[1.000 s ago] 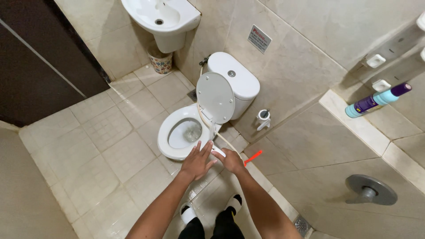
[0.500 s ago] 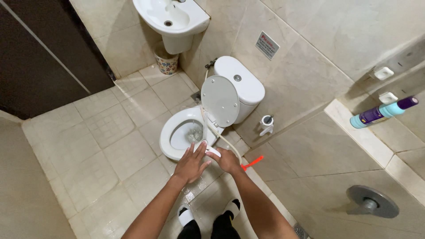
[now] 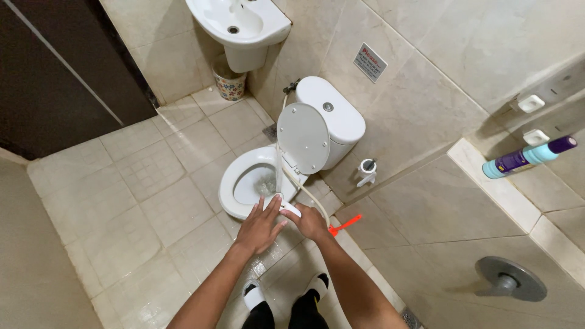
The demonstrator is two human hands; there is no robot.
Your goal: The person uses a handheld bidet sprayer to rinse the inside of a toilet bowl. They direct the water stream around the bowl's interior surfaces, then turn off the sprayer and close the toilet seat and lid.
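Bidet sprayer (image 3: 290, 208) sits at the toilet bowl (image 3: 234, 201) front rim, gripped in my right hand (image 3: 309, 222); left hand (image 3: 261, 226), fingers spread, rests beside it. Rinsing step; next needs steady aim into bowl.

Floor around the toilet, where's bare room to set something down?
The tiles left of the toilet, out to the dark door, are bare. So is the patch between the sink and the bowl, past the patterned bin. It's crowded at the bowl's front: both hands, the sprayer, its hose and a red brush.
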